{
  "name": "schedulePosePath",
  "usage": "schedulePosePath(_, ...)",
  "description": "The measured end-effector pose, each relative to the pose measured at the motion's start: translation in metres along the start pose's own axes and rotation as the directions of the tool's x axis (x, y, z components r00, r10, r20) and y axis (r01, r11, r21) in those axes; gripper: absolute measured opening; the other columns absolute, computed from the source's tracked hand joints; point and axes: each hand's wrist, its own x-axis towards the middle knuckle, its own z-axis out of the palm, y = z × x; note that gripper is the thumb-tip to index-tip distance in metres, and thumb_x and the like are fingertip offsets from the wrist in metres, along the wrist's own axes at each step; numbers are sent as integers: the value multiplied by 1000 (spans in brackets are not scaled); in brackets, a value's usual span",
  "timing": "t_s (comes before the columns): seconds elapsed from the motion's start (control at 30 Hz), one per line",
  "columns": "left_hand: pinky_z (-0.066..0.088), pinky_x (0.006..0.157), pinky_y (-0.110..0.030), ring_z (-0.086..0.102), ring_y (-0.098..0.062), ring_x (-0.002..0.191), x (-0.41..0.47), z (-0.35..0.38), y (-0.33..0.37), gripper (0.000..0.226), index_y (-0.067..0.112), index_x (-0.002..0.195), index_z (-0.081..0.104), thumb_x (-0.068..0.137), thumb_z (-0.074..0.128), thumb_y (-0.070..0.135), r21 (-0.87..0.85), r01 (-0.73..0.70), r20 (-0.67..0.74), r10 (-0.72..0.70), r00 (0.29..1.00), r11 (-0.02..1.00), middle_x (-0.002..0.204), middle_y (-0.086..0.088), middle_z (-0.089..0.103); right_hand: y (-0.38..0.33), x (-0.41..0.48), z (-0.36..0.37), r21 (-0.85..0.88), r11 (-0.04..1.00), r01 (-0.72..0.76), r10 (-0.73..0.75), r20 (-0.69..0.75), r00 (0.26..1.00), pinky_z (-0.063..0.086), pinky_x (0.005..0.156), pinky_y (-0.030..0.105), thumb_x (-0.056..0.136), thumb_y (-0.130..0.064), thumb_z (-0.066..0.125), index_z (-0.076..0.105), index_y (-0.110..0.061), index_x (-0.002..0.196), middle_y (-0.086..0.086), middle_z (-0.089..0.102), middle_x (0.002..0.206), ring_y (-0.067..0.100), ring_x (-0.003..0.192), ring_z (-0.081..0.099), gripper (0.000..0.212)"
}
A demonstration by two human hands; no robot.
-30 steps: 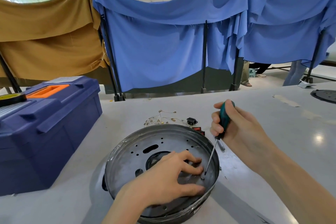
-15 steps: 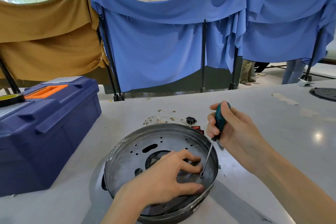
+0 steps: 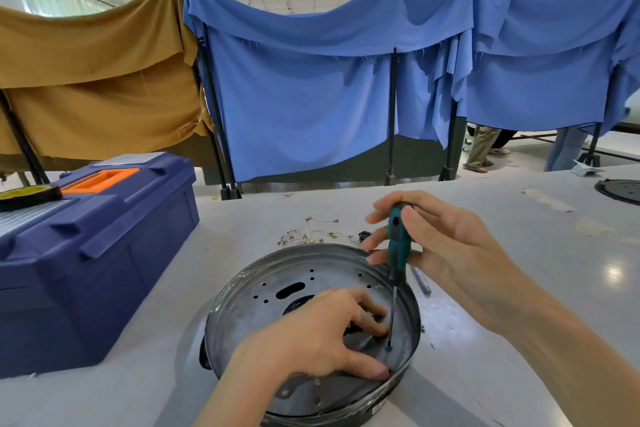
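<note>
Right hand (image 3: 446, 246) is held above the far right rim of the round metal dish (image 3: 242, 312). Bare table (image 3: 502, 288) lies open to its right. On the left, room is bounded by a blue toolbox (image 3: 93, 253), which stands well apart from the dish with a strip of table between them. A tangle of thin wires (image 3: 311, 232) lies just behind the dish's far rim. Beyond the table's far edge the view is closed off by a blue cloth (image 3: 311, 97) and a brown cloth (image 3: 86, 80), both hung over black stands.

A green-handled screwdriver (image 3: 398, 243) is gripped in the right hand, its handle pinched between the thumb in front and the loosely extended fingers behind. The shaft is kept almost upright, and its tip is set on the floor of the dish, close to the inside of the right wall. The right wrist is raised and the forearm runs in from the lower right corner, crossing over the table beside the dish.

The left hand (image 3: 311, 333) is laid inside the dish, spread and unclenched, with its fingers bent. The fingertips are pressed on the floor just beside the screwdriver tip, and the thumb is stretched along the near wall. The dish sits on the table directly in front of the person, near the front edge.
</note>
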Motion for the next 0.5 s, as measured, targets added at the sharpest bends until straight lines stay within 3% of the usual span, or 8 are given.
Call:
schedulePosePath(0.13, 39, 106, -32, 49, -3, 119, 5, -3, 8, 50, 25, 124, 65, 78, 77, 40, 4, 13, -81, -12, 997, 1000, 127, 16, 57, -5, -1, 2, -218, 974, 69, -86, -73, 994, 61, 73, 38, 87, -22, 61, 60, -3, 104, 14, 71, 94, 34, 79, 73, 25)
schedulePosePath(0.27, 44, 99, -22, 60, 3, 107, 5, -1, 19, 43, 20, 116, 68, 78, 78, 36, -278, -50, -242, -19, 970, 959, 114, 11, 69, -2, -1, 9, -438, 892, 112, -211, -185, 960, 61, 64, 36, 67, -46, 75, 59, -13, 88, 6, 69, 78, 24, 66, 72, 42)
schedulePosePath(0.37, 51, 83, -20, 69, -10, 89, 5, -1, 26, 22, 11, 96, 72, 80, 78, 25, -452, -165, -330, 8, 944, 877, 93, 1, 75, 0, 1, 11, -598, 793, 116, -324, -253, 912, 50, 54, 20, 59, -58, 77, 48, -19, 75, 0, 60, 65, 13, 56, 57, 51)
schedulePosePath(0.5, 53, 71, -19, 72, -21, 77, 7, 3, 30, 9, 4, 87, 69, 88, 69, 13, -541, -199, -372, -20, 928, 817, 80, -11, 75, 2, 3, 16, -658, 744, 120, -364, -247, 898, 46, 52, 18, 55, -62, 76, 44, -20, 73, -2, 56, 64, 12, 57, 50, 56)
